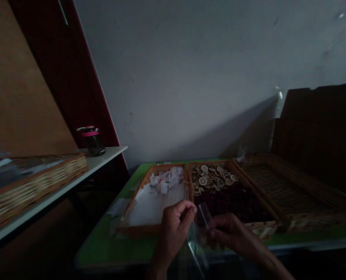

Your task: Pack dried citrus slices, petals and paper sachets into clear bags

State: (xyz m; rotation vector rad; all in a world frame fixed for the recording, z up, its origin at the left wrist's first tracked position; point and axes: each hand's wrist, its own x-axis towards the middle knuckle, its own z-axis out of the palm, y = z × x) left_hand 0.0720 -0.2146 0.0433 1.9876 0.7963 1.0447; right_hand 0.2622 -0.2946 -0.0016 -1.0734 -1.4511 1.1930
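A clear plastic bag (196,249) hangs between my two hands, in front of the baskets. My left hand (175,225) is closed in a pinch on the bag's upper left part. On the other side my right hand (227,229) pinches the bag's right edge between thumb and fingers. Behind my hands stands a wicker basket (275,225) with dried citrus slices (208,179) at its back and dark reddish dried pieces (234,204) nearer me. Left of it, another wicker basket (140,229) holds small white packets (167,181) and clear plastic sheets or bags (152,204).
The baskets stand on a green table (100,249) against a pale wall. At right lies another wicker basket (278,186), beside a tall cardboard box (321,151). To the left, a white shelf (111,151) bears a dark bottle (94,144) with a pink band and a long basket (44,179).
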